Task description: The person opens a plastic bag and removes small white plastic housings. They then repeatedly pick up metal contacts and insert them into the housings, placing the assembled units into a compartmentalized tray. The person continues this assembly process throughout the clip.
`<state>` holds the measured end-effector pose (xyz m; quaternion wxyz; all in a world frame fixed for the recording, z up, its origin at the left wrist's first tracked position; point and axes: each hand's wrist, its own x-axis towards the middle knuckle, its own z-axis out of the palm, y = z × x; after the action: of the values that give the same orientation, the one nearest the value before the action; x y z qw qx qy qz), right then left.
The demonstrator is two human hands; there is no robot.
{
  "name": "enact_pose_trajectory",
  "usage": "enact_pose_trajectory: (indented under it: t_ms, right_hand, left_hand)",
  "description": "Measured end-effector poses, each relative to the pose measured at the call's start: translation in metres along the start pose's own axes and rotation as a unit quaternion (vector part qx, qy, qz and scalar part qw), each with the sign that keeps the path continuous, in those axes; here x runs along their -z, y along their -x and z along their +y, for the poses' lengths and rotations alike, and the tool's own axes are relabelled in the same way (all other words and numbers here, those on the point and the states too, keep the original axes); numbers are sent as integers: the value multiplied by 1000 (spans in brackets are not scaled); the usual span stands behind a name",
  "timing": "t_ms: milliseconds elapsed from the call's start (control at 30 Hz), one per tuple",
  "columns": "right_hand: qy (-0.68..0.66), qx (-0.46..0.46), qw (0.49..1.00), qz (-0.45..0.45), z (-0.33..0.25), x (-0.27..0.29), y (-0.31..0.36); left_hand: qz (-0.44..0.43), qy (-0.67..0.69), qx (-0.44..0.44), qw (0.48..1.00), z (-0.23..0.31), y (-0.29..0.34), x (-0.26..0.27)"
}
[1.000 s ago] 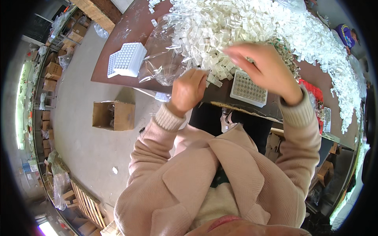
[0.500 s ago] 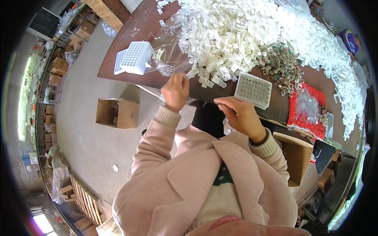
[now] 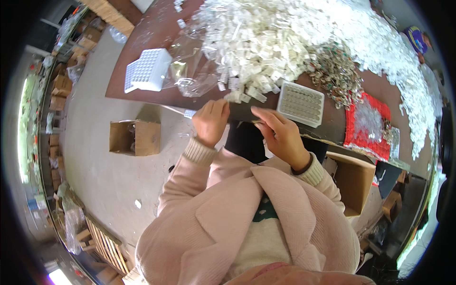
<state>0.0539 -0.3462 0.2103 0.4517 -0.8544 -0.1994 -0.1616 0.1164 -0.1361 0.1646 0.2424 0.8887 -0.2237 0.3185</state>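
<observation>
Grid tray (image 3: 300, 103): white, cells filled; I see it at the table edge, just beside my right hand.
Second tray (image 3: 146, 70): white, far left on the table.
Cardboard box (image 3: 134, 137): open, on the floor.
Clear bags (image 3: 190, 78): crumpled, beside the heap.
Left hand (image 3: 211, 121): fingers curled at the heap of small white parts (image 3: 266, 42); contents unclear.
Right hand (image 3: 280, 135): fingers half-extended; whether it holds anything, I cannot tell.

Bright, even daylight fills the scene, with glare blowing out at the left edge of the frame. Shadows are soft. Fisheye distortion bends the rim inside a black vignette; the centre is sharp.
</observation>
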Motion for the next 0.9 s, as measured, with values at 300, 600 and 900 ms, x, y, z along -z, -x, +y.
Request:
enact_pose_trajectory:
  t_ms: [300,600,900]
  right_hand:
    - [45,124,982,137,-2,29,9]
    - [88,-53,979,174,29,96,32]
    - [424,-80,900,61,150,155,44]
  left_hand:
    - [-15,537,243,808,86,-8,26]
    - [-160,746,381,522,114,-2,-5]
    - [-163,718,414,535,96,24,-10]
